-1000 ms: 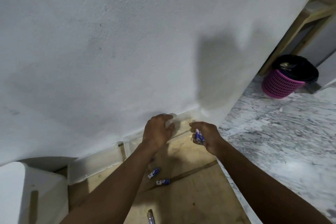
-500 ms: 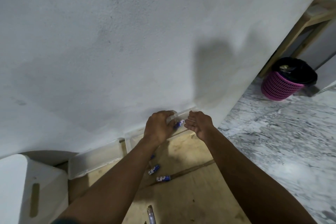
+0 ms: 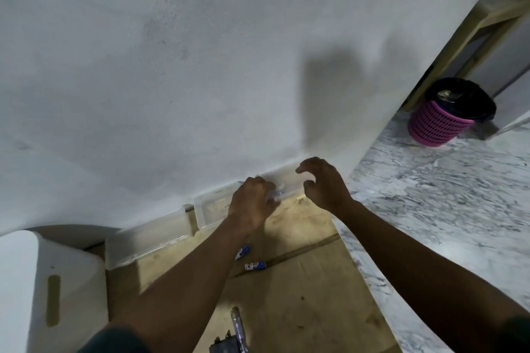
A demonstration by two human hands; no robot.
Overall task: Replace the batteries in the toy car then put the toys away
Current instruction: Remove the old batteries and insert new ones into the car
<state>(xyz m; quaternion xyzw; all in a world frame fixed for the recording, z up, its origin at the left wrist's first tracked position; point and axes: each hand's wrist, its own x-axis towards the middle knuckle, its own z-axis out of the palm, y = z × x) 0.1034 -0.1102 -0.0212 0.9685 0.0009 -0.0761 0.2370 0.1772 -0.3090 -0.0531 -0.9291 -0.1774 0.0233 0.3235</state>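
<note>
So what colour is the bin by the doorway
Pink basket with a black liner, seen in the head view.

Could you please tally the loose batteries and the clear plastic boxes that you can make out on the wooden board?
Batteries: 2 lying loose, one partly hidden by the left arm
Clear boxes: 2 against the wall
Total: 4

The wall (image 3: 200,66) blocks everything from 10 to 1 o'clock, with clear plastic containers (image 3: 149,235) along its foot. Open wooden board (image 3: 301,295) lies toward 6 o'clock, apart from two loose batteries (image 3: 255,266).
</note>
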